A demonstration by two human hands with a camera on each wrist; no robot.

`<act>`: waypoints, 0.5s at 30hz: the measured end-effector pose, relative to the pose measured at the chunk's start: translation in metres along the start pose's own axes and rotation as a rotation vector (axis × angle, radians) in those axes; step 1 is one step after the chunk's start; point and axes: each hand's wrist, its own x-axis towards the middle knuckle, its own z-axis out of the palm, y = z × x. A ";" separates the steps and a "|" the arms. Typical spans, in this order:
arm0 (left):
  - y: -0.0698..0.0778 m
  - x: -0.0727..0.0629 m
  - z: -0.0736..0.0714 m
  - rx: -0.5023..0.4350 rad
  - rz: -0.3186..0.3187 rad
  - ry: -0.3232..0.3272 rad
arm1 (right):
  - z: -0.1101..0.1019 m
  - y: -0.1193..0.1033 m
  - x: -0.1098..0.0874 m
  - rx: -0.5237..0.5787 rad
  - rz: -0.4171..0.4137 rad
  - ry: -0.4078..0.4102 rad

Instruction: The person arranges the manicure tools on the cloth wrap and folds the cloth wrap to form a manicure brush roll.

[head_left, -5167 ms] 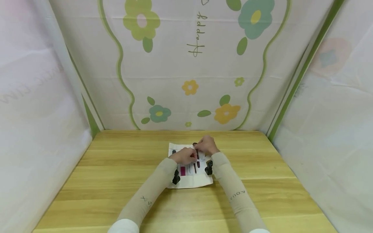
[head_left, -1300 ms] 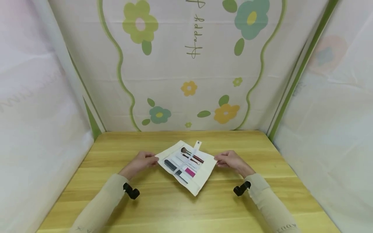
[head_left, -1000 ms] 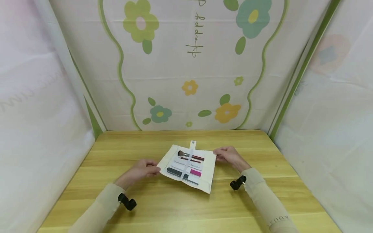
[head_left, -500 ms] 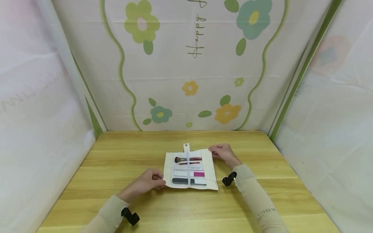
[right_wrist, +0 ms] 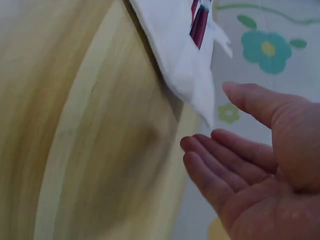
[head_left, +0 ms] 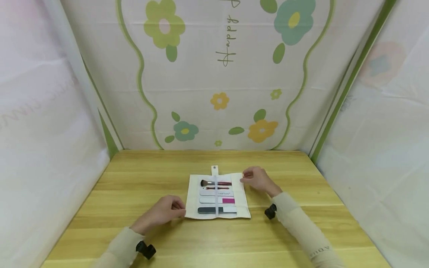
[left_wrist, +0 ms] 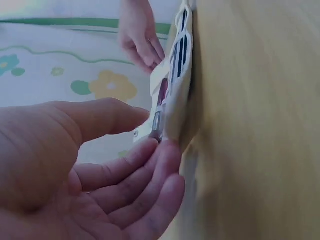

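Observation:
A cream fabric brush roll (head_left: 192,193) lies unrolled on the table, its snap tab (head_left: 214,169) pointing away. A clear band crosses its pockets, which hold a makeup brush (head_left: 204,183), a thin red-handled brush (head_left: 214,188), a white file marked with lettering (head_left: 206,192), a file with a pink end (head_left: 228,201) and a dark grey file (head_left: 206,210). At its near left corner is my left hand (head_left: 164,212), thumb and fingers parted, fingertips seeming to touch the edge. Beside the far right corner my right hand (head_left: 259,180) has its thumb and fingers spread apart, holding nothing.
The wooden table (head_left: 134,186) extends around the roll on every side. Its far edge meets a white floral cloth wall (head_left: 194,82); further cloth walls stand left and right. A small black camera sits on each wrist.
Earlier both hands worked over the roll; later they held its sides and turned it until the tab pointed away. Now it lies flat and the fingers have loosened from its corners.

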 end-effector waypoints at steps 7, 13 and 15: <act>0.006 0.000 -0.013 0.395 0.242 -0.025 | -0.020 -0.023 -0.051 -0.344 -0.324 -0.189; 0.007 0.004 -0.007 0.535 0.326 -0.100 | -0.015 -0.024 -0.087 -0.479 -0.485 -0.245; 0.007 0.005 -0.004 0.543 0.340 -0.109 | -0.012 -0.024 -0.096 -0.502 -0.493 -0.261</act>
